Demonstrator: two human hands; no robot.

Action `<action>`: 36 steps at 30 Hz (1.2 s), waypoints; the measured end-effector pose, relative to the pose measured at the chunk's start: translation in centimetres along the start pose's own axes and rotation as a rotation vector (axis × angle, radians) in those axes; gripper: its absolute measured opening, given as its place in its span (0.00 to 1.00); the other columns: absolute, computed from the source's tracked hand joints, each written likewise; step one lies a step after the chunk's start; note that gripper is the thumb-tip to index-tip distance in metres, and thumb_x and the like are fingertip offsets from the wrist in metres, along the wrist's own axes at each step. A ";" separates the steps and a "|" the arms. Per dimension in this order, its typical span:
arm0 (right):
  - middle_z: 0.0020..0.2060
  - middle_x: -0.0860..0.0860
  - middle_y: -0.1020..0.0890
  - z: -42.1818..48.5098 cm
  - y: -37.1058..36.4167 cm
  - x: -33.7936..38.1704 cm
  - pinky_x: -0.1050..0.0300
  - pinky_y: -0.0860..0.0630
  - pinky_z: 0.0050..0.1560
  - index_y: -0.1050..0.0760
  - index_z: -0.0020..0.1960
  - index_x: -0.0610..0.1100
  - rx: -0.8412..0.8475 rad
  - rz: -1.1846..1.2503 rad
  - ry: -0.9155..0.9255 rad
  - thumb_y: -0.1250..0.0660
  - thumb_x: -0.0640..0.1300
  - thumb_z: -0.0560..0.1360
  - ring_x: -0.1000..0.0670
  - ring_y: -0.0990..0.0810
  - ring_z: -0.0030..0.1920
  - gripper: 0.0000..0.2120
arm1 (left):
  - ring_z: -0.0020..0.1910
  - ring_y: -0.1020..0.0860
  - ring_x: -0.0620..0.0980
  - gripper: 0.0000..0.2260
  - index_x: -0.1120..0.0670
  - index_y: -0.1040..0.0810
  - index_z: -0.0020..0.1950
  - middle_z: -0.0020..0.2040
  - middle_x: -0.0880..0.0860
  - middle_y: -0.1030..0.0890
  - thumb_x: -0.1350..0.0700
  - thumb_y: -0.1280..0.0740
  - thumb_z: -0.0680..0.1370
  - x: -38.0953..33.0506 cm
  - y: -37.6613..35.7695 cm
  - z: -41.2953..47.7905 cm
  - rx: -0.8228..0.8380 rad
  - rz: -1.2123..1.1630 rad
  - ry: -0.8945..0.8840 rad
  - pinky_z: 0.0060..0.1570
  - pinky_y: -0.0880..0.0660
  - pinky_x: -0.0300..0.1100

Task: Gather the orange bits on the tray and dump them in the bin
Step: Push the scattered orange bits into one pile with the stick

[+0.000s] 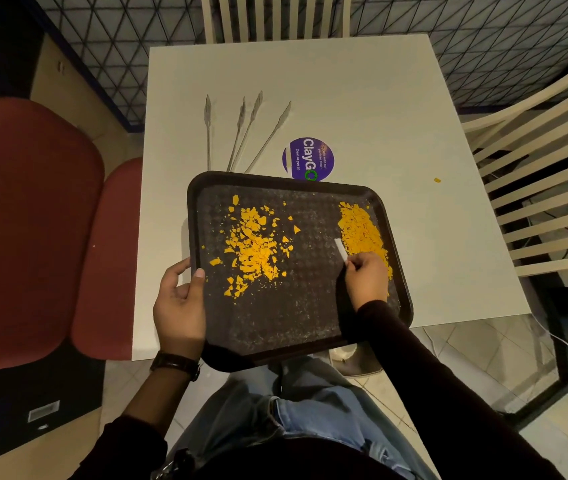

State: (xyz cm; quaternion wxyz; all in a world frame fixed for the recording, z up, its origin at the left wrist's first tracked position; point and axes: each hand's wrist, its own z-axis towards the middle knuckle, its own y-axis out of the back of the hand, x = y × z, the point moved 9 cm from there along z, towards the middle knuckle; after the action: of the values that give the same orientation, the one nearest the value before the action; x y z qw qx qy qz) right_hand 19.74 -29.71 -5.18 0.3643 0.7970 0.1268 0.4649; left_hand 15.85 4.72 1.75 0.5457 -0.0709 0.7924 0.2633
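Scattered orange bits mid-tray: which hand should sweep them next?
Right, probably: the right hand pinches the scraper, set to push the bits; the left hand grips the tray rim.

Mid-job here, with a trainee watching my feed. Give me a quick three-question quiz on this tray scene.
1. True or false: all the orange bits lie on the tray.
2. What does the right hand pinch? A) a white strip B) a sponge C) a brush
3. Fill in: the left hand grips the tray's ___ rim.
Key: 1 false, since one stray bit lies on the table, right of the tray. 2 A. 3 left.
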 end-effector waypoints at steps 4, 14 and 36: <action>0.45 0.40 0.18 1.1 0.8 -0.2 0.57 0.30 0.48 0.20 0.46 0.37 -0.020 0.013 -0.036 0.38 0.36 0.75 0.44 0.22 0.45 0.08 | 0.34 0.20 0.43 0.09 0.50 0.24 0.57 0.30 0.45 0.19 0.54 0.35 0.78 0.0 0.0 0.0 -0.001 -0.004 -0.002 0.45 0.23 0.48; 0.44 0.48 0.21 -8.6 -4.3 5.7 0.56 0.31 0.47 0.22 0.47 0.44 0.453 -0.178 0.696 0.36 0.39 0.75 0.49 0.27 0.46 0.04 | 0.37 0.21 0.53 0.07 0.45 0.25 0.55 0.35 0.54 0.19 0.54 0.35 0.78 -0.6 -0.1 0.2 -0.001 -0.003 -0.004 0.44 0.24 0.49; 0.43 0.49 0.23 -8.8 -3.5 9.5 0.61 0.32 0.44 0.24 0.47 0.44 0.355 -0.119 0.681 0.36 0.38 0.74 0.52 0.28 0.44 0.04 | 0.30 0.21 0.36 0.08 0.48 0.24 0.56 0.34 0.49 0.19 0.56 0.35 0.78 -0.6 -0.1 0.5 -0.001 -0.069 0.043 0.34 0.26 0.29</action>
State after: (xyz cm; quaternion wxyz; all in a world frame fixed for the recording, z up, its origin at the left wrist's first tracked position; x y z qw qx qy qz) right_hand 18.01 -18.01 1.21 0.1841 0.6391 0.3647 0.6517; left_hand 16.52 4.79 2.16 0.5373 -0.1043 0.8008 0.2432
